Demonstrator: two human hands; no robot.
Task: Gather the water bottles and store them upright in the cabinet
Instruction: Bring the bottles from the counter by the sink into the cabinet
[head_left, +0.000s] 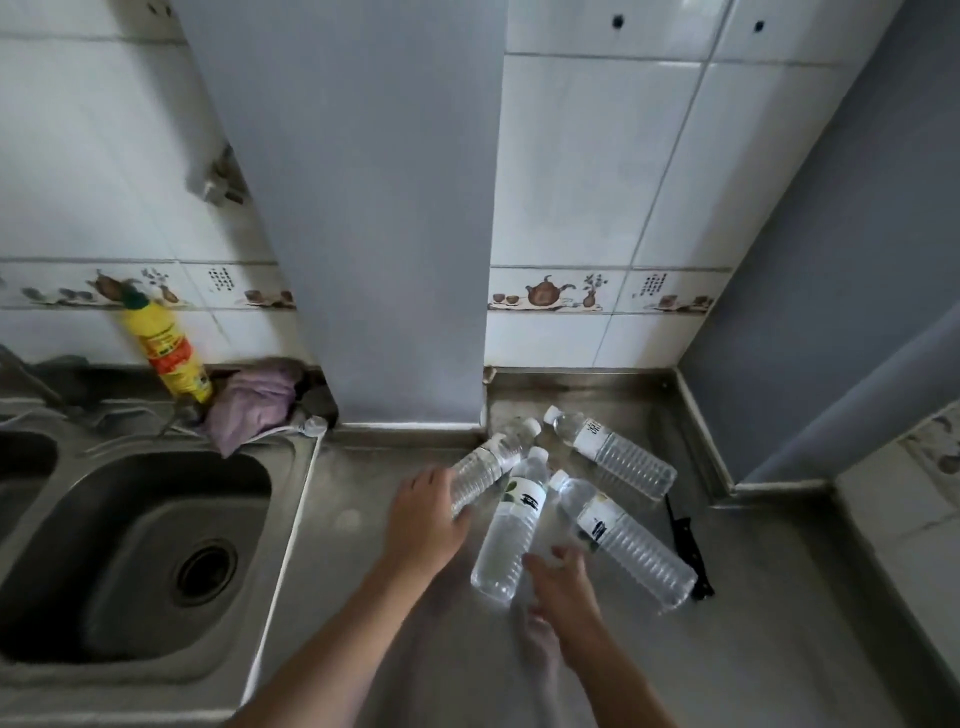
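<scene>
Four water bottles (571, 499) lie flat, clustered on steel counter (779, 623) right of sink (130, 545), left hand (423, 514) fingers curled onto leftmost bottle (485, 465), right hand (563, 592) fingers apart, blurred, beside middle bottle (511, 530).

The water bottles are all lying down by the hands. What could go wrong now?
1. The water bottles lie on their sides on the smooth steel counter, so a nudge might roll one away.
2. A black knife lies beside the nearest bottle, so the right hand could brush it.
3. The left hand is near the sink; a bottle could drop in.
</scene>
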